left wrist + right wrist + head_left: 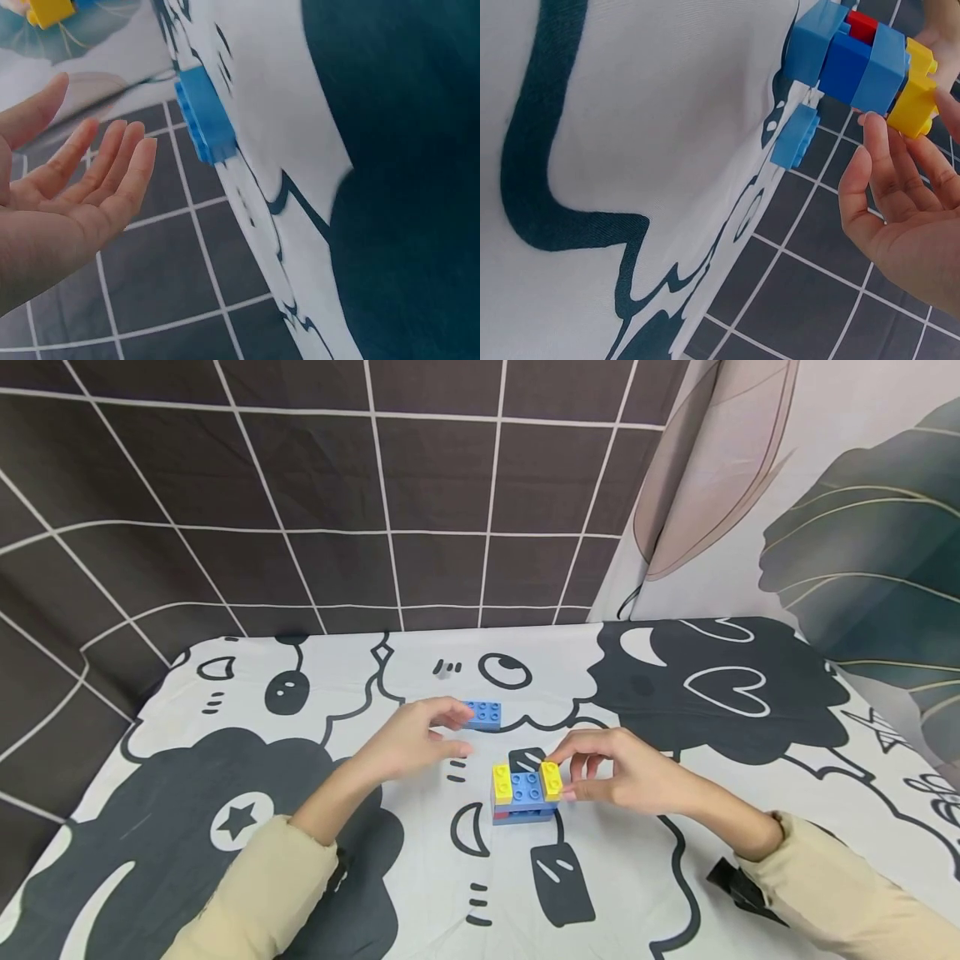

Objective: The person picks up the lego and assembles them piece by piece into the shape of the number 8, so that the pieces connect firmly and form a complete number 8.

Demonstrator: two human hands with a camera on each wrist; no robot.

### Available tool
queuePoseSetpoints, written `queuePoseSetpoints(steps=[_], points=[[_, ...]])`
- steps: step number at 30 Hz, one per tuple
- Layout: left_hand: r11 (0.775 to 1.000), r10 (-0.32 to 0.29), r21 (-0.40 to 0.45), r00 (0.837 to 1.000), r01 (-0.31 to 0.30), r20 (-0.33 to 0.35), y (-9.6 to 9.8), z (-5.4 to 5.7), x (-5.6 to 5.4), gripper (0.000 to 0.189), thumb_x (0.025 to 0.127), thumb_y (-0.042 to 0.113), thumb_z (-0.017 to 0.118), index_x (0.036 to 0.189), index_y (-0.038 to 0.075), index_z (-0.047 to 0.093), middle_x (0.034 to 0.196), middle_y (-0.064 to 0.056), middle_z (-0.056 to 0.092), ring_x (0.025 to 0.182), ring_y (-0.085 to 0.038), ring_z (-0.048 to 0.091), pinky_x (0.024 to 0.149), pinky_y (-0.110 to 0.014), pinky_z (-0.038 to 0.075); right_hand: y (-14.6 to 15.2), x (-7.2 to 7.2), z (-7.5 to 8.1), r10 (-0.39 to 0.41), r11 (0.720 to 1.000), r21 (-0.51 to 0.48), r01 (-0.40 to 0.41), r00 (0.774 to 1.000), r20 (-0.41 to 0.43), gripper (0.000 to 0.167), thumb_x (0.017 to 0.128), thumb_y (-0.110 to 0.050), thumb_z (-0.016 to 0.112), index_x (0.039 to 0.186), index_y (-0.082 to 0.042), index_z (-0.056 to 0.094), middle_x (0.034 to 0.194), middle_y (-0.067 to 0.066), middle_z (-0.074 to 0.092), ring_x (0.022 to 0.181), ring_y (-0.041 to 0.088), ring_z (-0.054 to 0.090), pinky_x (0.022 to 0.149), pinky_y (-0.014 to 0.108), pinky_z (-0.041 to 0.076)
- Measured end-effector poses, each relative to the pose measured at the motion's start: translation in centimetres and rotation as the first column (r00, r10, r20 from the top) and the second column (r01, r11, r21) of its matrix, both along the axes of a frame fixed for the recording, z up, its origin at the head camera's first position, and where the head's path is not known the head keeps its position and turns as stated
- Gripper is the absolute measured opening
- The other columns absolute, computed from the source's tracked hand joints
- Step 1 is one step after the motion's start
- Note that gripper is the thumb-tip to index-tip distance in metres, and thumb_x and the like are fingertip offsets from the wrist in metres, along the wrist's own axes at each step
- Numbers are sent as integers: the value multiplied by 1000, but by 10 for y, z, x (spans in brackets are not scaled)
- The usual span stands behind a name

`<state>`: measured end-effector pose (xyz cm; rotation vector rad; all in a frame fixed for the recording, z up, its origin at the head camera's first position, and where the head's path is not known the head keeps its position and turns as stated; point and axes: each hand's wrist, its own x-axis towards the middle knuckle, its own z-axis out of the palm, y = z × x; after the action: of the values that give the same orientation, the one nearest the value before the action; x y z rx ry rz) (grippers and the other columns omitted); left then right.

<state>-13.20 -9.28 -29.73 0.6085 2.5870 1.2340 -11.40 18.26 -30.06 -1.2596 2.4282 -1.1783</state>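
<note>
A small stack of toy building bricks point(526, 788) stands on the printed cloth. Blue layers sit at its bottom and top, with a red brick point(862, 28) and a darker blue brick point(845, 69) between them. One yellow brick point(502, 783) tops the stack's left end, another yellow brick point(551, 781) its right end. My right hand point(622, 770) pinches the right yellow brick between thumb and fingers. Behind the stack, a loose blue brick point(486, 715) lies studs up. My left hand point(408, 739) hovers beside it, fingers relaxed and holding nothing.
The white cloth point(427, 893) with black cartoon drawings covers the work surface. A dark curtain point(322, 468) with white grid lines hangs along the back and left. At the right hangs a leaf-patterned curtain point(847, 535).
</note>
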Motion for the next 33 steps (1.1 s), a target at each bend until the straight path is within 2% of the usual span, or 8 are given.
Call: queuePoseSetpoints(steps=[3,9,18,23,33], points=[[999,46,-10,999,-46,-8,-4,-3,-7,38,79,10,71,114,1,58,113,-13,60,105,-26,55,86,-38,46,0,0,0,2,1000,-3,-2,1000,-1,27,75,0,71,100,-5,65,87,-3,62,70,9,55,63,25,49],[989,137,-58,990,-136,22,-7,-10,-20,40,80,10,69,118,3,56,117,-12,58,108,-27,54,83,-40,47,0,0,-2,6,1000,-12,-6,1000,-1,27,75,1,71,101,-4,65,85,-2,62,69,9,55,63,25,48],[980,178,-108,982,-170,67,-6,-17,-33,43,80,8,69,120,3,54,121,-13,55,110,-29,53,85,-40,47,1,0,-2,1,1000,-20,0,1000,1,28,74,3,71,101,-3,65,84,-1,62,69,9,55,62,24,48],[976,177,-147,979,-161,104,-6,-24,-40,45,81,11,69,122,5,53,124,-13,54,111,-29,53,86,-40,47,1,1,-2,-3,1000,-16,3,1000,9,28,74,2,71,101,-3,65,82,1,62,69,9,55,62,24,48],[979,127,-172,988,-110,91,-5,-27,-52,47,81,13,68,124,5,51,124,-13,54,110,-29,53,90,-41,43,0,0,-1,-6,1000,-7,6,1000,13,28,74,2,71,101,-3,65,83,-2,62,69,9,55,62,25,48]])
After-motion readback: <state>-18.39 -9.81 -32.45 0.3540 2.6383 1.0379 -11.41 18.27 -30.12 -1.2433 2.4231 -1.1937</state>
